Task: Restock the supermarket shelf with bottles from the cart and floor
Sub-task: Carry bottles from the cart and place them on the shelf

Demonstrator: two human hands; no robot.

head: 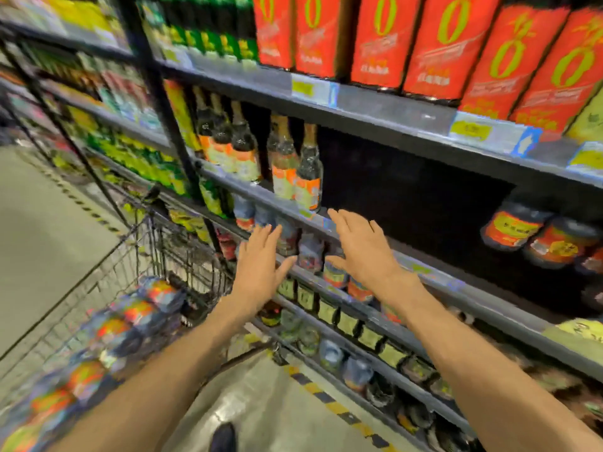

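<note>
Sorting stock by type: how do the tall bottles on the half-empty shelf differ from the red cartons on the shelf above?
The tall bottles are slim glass with long necks; the red cartons are flat-sided boxes. The bottles carry small orange labels; the cartons are red all over with a large green zero. The bottles fill only the shelf's left part; the cartons pack theirs. Both stand at the front.

I see glossy dark glass bottles (309, 171) with paper labels and foil-wrapped necks near the shelf's (375, 109) front edge. The shelf looks like smooth, matt grey metal. The cart (182, 256) is thin wire mesh. Red cartons (375, 40) look like printed card. The floor (49, 243) is smooth, slightly shiny.
</note>
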